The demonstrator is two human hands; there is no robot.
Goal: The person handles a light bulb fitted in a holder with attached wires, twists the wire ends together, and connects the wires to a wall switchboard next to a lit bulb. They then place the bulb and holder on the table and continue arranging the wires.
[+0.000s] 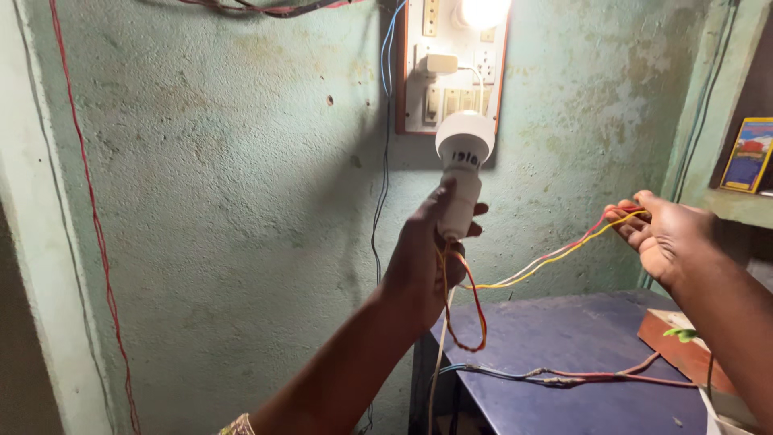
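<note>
Left hand (423,258) grips bulb holder (460,173) — right hand (664,234) pinches wires (555,256) near shelf edge (737,205).

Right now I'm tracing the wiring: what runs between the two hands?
In the head view, thin red, yellow and white wires span the gap, from under the bulb holder in the left hand to the right hand, sagging above the blue table.

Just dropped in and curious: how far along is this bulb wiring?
Done: thin coloured wires already run from the white bulb's base. In hand: the left hand holds that unlit bulb up by the switchboard, and the right hand pinches the wire ends. Left: those ends join nothing yet.
</note>
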